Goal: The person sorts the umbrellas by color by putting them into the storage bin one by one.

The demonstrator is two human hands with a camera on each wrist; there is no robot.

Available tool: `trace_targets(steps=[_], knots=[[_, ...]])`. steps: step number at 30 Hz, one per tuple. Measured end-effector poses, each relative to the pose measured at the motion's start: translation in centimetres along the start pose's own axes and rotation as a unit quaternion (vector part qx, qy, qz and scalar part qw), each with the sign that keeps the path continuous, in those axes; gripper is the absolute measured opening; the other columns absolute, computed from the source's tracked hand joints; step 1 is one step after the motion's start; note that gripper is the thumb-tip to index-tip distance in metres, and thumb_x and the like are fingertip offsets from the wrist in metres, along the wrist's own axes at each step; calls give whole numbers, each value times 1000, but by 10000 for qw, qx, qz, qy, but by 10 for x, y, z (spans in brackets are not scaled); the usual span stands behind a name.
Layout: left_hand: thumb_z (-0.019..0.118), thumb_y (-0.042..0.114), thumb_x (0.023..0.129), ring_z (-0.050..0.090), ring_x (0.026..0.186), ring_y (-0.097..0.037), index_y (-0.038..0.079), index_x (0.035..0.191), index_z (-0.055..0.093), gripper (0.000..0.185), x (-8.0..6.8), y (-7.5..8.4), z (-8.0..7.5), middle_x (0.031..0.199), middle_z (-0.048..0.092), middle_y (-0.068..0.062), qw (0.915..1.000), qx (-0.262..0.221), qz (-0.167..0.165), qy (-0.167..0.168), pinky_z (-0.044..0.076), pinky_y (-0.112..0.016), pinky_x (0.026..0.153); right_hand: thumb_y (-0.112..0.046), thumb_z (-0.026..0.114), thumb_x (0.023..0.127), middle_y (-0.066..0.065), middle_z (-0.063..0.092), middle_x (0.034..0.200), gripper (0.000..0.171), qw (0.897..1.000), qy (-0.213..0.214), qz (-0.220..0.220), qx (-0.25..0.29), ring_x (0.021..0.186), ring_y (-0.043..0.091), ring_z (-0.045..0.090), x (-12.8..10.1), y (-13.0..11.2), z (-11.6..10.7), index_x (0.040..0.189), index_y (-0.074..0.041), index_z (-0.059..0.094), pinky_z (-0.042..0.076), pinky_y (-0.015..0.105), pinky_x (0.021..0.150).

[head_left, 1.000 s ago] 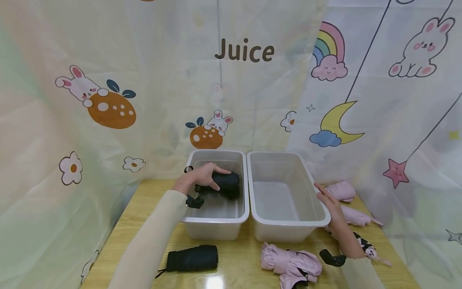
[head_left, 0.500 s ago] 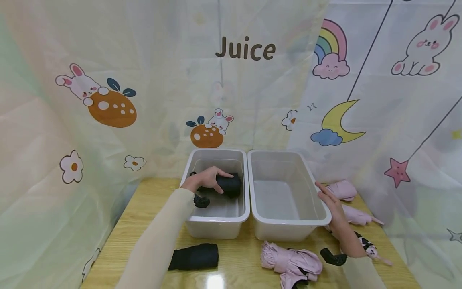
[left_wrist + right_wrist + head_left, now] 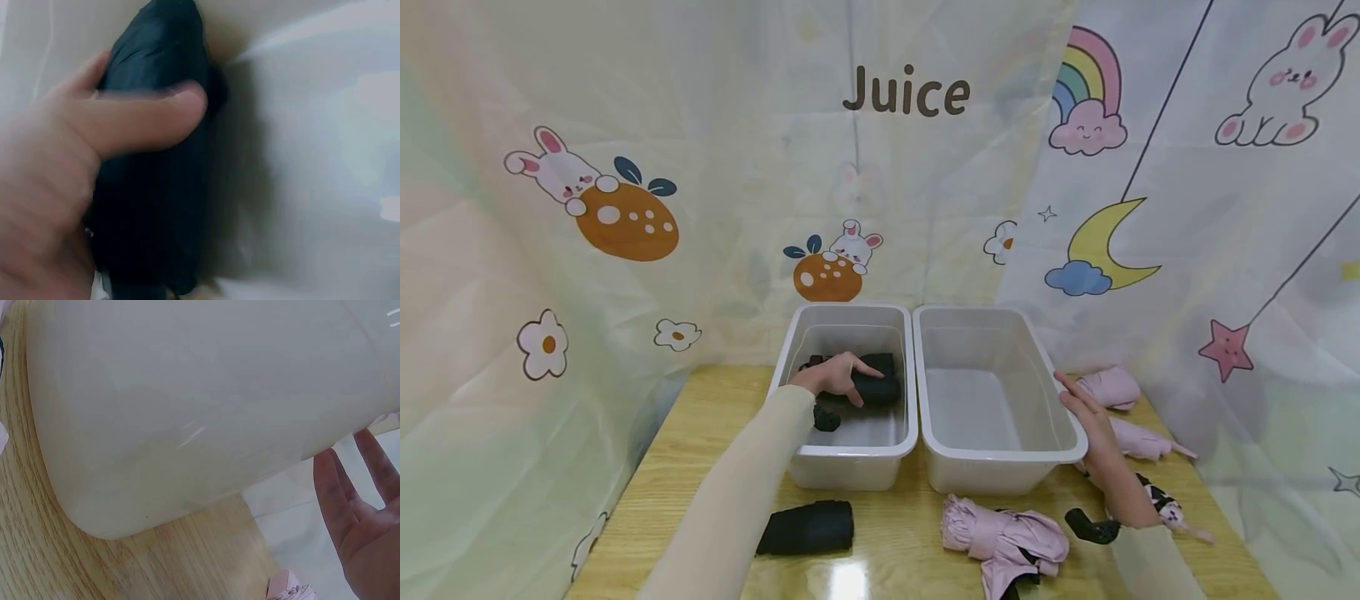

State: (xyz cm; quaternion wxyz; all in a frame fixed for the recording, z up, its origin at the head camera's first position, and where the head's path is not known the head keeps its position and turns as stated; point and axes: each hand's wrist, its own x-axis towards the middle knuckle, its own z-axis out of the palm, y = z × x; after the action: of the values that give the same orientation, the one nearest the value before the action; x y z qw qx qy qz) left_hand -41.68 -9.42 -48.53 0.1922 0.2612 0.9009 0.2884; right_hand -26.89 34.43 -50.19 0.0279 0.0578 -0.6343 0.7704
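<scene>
The left hand (image 3: 833,377) grips a soft black folded umbrella (image 3: 872,385) (rolled like a fat tube), now lower inside the smooth left plastic bin (image 3: 842,454). The right hand (image 3: 1086,421) rests flat and open against the right bin (image 3: 1000,467), same as before

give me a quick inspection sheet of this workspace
surface: wooden table, glossy.
job's things: black folded umbrella inside left bin; right bin holds nothing.
clutter: second black umbrella in front of the bins; pink umbrellas in front and at right.
grippers: left hand grips the black folded umbrella; right hand open, fingers straight beside the right bin.
cables: nothing seen.
surroundings: cartoon curtain reading Juice.
</scene>
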Motion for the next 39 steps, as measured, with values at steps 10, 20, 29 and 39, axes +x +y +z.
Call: trace_targets(steps=[10, 20, 29, 39], knots=[[88, 3, 66, 43, 127, -23, 33, 120, 71, 64, 7, -9, 5, 140, 51, -8, 9995, -113, -278, -27, 41, -36, 98, -21, 47, 104, -14, 55, 126, 51, 9999, 69, 109, 21, 103, 7, 60, 1, -3, 1, 153, -16, 33, 52, 25, 79], [84, -4, 69, 53, 115, -21, 26, 118, 73, 59, 13, -13, 7, 126, 61, -9, 9994, 90, -320, 109, 50, -31, 83, -20, 47, 104, -15, 52, 128, 50, 10000, 60, 1, 4, 103, 6, 60, 2, -3, -2, 152, -18, 35, 52, 24, 78], [78, -9, 73, 56, 112, -21, 18, 114, 75, 50, 10, -17, 7, 116, 65, -5, 9991, -256, -318, 123, 51, -30, 79, -20, 46, 104, -14, 52, 131, 54, 9999, -23, 21, 112, 105, 7, 59, 1, -1, 0, 154, -11, 27, 52, 25, 80], [76, -3, 79, 59, 109, -24, 6, 124, 68, 46, 11, -9, -4, 117, 66, -12, 9948, -972, -84, 303, 50, -33, 86, -18, 45, 104, -15, 54, 129, 50, 9999, 6, -11, 170, 104, 9, 60, 0, -3, 1, 153, -14, 32, 52, 26, 79]])
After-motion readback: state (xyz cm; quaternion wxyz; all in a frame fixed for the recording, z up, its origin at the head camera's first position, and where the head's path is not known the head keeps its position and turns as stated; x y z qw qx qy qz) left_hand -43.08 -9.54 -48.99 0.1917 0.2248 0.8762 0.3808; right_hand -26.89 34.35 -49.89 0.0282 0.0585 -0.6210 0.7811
